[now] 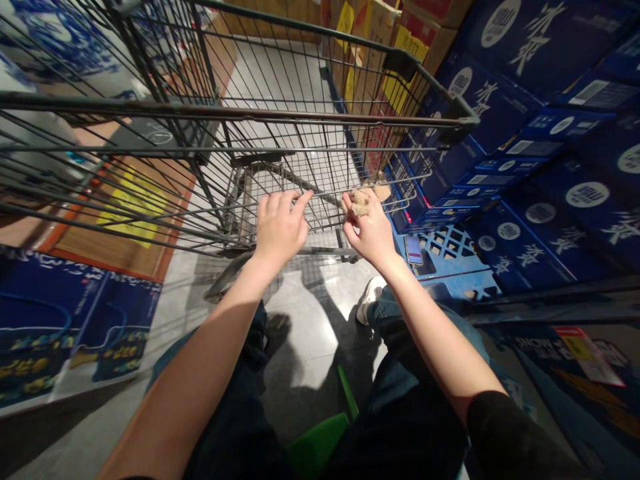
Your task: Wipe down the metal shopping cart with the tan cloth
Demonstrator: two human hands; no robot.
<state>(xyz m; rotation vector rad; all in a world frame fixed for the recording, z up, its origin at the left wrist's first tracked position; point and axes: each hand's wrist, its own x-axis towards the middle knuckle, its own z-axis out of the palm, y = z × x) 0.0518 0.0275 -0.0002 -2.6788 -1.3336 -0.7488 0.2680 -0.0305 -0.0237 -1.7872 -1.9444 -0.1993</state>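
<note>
A dark wire shopping cart lies tipped in front of me, its mesh side facing me. My left hand is at the cart's lower wires, with its fingers bent over them and the index finger pointing right. A crumpled, tan-brown cleaning cloth is bunched in my right hand. That hand presses the cloth against a wire near the cart's lower right corner. The fingertips of both hands are partly hidden.
Blue drink cartons are stacked at the right, beside a blue plastic pallet with a phone on it. Blue-and-white jars stand at the left above a wooden pallet. Something green lies below, between my legs.
</note>
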